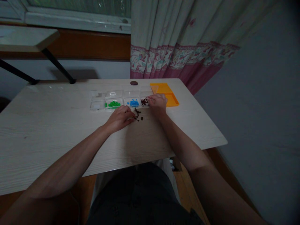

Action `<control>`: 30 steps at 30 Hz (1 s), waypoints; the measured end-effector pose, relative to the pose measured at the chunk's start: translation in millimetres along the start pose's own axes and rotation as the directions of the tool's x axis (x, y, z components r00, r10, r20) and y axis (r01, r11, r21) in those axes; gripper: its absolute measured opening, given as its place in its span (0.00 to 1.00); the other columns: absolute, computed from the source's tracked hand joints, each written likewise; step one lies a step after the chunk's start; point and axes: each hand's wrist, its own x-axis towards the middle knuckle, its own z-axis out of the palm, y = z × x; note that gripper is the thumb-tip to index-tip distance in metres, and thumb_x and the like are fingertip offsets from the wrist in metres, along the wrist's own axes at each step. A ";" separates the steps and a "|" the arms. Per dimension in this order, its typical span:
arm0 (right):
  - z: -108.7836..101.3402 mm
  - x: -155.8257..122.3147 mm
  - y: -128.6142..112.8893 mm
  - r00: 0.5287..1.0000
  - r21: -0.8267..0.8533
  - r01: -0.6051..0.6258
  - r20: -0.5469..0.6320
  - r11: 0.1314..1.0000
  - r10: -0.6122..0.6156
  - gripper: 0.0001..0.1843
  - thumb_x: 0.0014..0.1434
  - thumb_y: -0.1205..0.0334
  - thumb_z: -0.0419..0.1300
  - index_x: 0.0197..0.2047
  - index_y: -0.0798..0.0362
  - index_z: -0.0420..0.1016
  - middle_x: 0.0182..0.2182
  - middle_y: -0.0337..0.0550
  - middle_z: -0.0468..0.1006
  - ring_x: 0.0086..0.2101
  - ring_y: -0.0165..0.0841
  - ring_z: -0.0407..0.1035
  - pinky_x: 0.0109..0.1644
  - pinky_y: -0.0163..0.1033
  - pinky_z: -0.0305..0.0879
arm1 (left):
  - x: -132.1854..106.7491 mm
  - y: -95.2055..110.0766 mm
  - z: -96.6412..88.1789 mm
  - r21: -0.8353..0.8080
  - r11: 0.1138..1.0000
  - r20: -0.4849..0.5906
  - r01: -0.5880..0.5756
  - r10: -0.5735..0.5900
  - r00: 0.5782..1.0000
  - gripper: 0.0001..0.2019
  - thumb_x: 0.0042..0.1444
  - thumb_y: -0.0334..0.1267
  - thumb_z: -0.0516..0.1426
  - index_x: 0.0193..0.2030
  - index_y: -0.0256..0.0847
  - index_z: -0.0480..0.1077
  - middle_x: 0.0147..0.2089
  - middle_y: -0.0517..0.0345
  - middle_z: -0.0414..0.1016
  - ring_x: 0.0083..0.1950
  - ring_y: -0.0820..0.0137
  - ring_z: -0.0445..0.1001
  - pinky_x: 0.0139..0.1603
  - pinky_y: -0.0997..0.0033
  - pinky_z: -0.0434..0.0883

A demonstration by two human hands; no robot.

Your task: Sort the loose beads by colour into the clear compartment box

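No legible text, labels, brands, numbers or signs on anything in view.

The bench point(58, 125) shows a wood grain, smooth and faintly satiny. At centre, the clear boxes point(114, 94) look like glossy plastic; right of centre, the orange tray point(172, 100) is smooth plastic. The upper-right curtain point(159, 31) is soft, matt cloth.
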 end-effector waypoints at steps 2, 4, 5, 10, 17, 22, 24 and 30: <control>4.0 0.5 3.2 0.999 0.033 0.031 -0.017 0.999 -0.030 0.15 0.66 0.54 0.55 0.40 0.48 0.84 0.41 0.47 0.81 0.47 0.44 0.65 0.54 0.51 0.57 | 0.5 -0.2 0.7 -0.005 1.000 -0.001 0.003 -0.003 1.000 0.11 0.64 0.45 0.57 0.46 0.45 0.76 0.42 0.53 0.68 0.45 0.62 0.66 0.46 0.63 0.63; 6.9 0.8 4.9 0.998 0.066 0.057 -0.030 0.996 -0.055 0.15 0.65 0.54 0.56 0.39 0.48 0.84 0.40 0.48 0.81 0.46 0.44 0.65 0.53 0.52 0.58 | 1.2 -0.3 1.5 -0.011 1.000 0.000 0.010 -0.010 1.000 0.11 0.64 0.45 0.57 0.45 0.44 0.76 0.43 0.52 0.69 0.46 0.62 0.66 0.46 0.62 0.63; 7.7 0.8 5.0 0.998 0.070 0.059 -0.025 0.996 -0.058 0.15 0.65 0.54 0.56 0.40 0.48 0.84 0.40 0.48 0.81 0.46 0.45 0.65 0.53 0.53 0.58 | 1.6 -0.2 2.0 -0.014 1.000 0.001 0.012 -0.012 1.000 0.11 0.63 0.46 0.57 0.45 0.44 0.76 0.43 0.52 0.69 0.46 0.62 0.66 0.46 0.62 0.63; 7.2 0.4 1.8 0.998 0.044 0.038 0.056 0.998 -0.041 0.15 0.66 0.56 0.55 0.45 0.48 0.83 0.44 0.50 0.79 0.49 0.47 0.64 0.54 0.55 0.56 | 3.9 1.3 3.0 -0.006 1.000 0.001 0.022 -0.022 1.000 0.10 0.64 0.44 0.56 0.44 0.44 0.76 0.41 0.53 0.70 0.44 0.63 0.67 0.45 0.62 0.63; 4.7 -0.5 -2.4 0.996 0.099 0.081 0.016 0.992 -0.083 0.14 0.65 0.57 0.56 0.43 0.49 0.83 0.41 0.49 0.80 0.47 0.44 0.65 0.53 0.52 0.57 | 4.0 1.4 3.9 0.011 1.000 0.032 0.018 -0.018 0.999 0.10 0.65 0.43 0.55 0.41 0.39 0.73 0.41 0.51 0.70 0.45 0.62 0.67 0.48 0.61 0.65; 4.4 -3.2 -9.0 0.982 0.140 0.189 -0.009 0.972 -0.190 0.13 0.66 0.57 0.56 0.42 0.48 0.83 0.40 0.47 0.80 0.46 0.42 0.67 0.55 0.50 0.57 | 2.6 -3.1 7.9 0.016 0.999 0.013 0.046 -0.047 0.999 0.10 0.65 0.43 0.55 0.40 0.40 0.73 0.41 0.52 0.70 0.45 0.62 0.67 0.48 0.60 0.65; 3.6 -3.9 -10.9 0.970 0.152 0.243 -0.017 0.958 -0.244 0.14 0.66 0.56 0.56 0.42 0.48 0.83 0.39 0.46 0.80 0.46 0.41 0.67 0.55 0.50 0.57 | 2.1 -5.0 8.6 -0.008 0.998 -0.017 0.064 -0.064 0.998 0.09 0.64 0.42 0.56 0.40 0.40 0.73 0.41 0.52 0.70 0.45 0.62 0.68 0.48 0.60 0.65; -0.5 -5.9 -18.5 0.857 0.244 0.470 0.106 0.849 -0.505 0.14 0.66 0.51 0.57 0.44 0.45 0.83 0.39 0.43 0.81 0.44 0.37 0.67 0.52 0.45 0.58 | 3.6 -10.2 7.1 -0.175 0.971 -0.196 0.160 -0.194 0.961 0.06 0.63 0.39 0.57 0.37 0.41 0.73 0.37 0.54 0.71 0.42 0.65 0.69 0.47 0.62 0.66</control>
